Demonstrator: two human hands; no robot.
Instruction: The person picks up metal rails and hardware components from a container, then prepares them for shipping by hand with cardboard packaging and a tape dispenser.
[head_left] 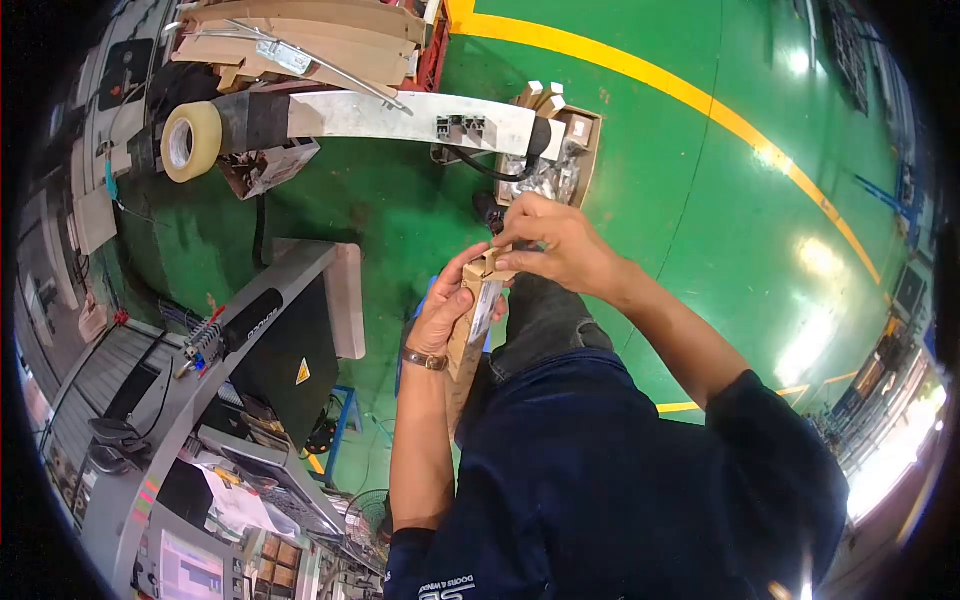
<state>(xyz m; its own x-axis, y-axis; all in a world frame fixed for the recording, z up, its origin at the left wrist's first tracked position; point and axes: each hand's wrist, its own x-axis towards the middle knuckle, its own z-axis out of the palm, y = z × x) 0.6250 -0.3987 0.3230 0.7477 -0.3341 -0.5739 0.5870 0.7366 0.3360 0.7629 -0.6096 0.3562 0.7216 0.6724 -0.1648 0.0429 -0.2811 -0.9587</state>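
Note:
A long, narrow cardboard box point(467, 338) slants upright in front of my body, with a whitish label on one side. My left hand point(440, 312), with a watch on the wrist, is wrapped around its upper part. At the top end, my right hand point(548, 245) pinches a cardboard end flap point(492, 262) between thumb and fingers. The lower part of the box runs down beside my leg and is partly hidden by my forearm and shirt. Whatever the box holds inside cannot be seen.
A white beam point(400, 116) crosses ahead, with a tape roll point(192, 142) at its left end. Beyond its right end, an open carton point(590, 135) with bagged parts stands on the green floor. Machine panels and a monitor point(195, 570) are at left.

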